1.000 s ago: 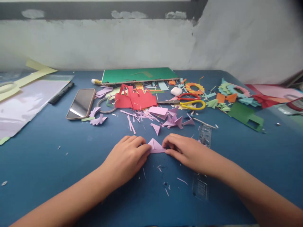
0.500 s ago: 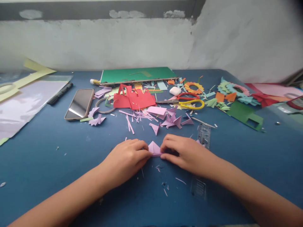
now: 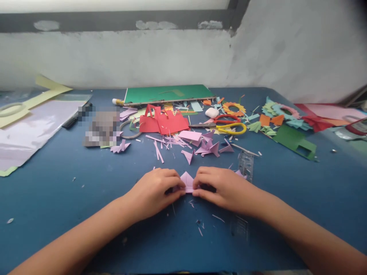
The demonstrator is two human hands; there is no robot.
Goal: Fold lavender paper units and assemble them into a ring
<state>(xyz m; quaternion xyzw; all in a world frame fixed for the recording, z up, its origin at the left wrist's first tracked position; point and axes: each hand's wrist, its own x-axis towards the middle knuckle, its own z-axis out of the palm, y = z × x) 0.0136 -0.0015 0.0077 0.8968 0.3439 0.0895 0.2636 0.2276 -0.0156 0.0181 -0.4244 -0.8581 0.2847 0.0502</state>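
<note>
Between my hands a small piece of folded purple paper point(image 3: 187, 178) lies on the blue table point(image 3: 137, 244), its peak pointing away from me. My left hand point(image 3: 157, 191) pinches its left end, and my right hand point(image 3: 218, 187) grips the right end; the fingers cover both ends. Just beyond lie several folded purple paper pieces point(image 3: 209, 146) and thin purple strips point(image 3: 158, 151). A clear plastic ruler point(image 3: 246, 165) sits past my right hand, partly hidden by purple paper.
Red cut paper point(image 3: 163, 121) and scissors point(image 3: 232, 128) with red and yellow handles lie farther back, near a white eraser point(image 3: 212, 112). A green board point(image 3: 169, 93) is by the wall. Paper rings point(image 3: 235, 109) and green card point(image 3: 295, 141) are on the right; a plastic-covered sheet point(image 3: 37, 130) is left.
The fingers of both hands have come slightly closer together along the purple paper's lower edge. The whole view has shifted a little downward in the picture.
</note>
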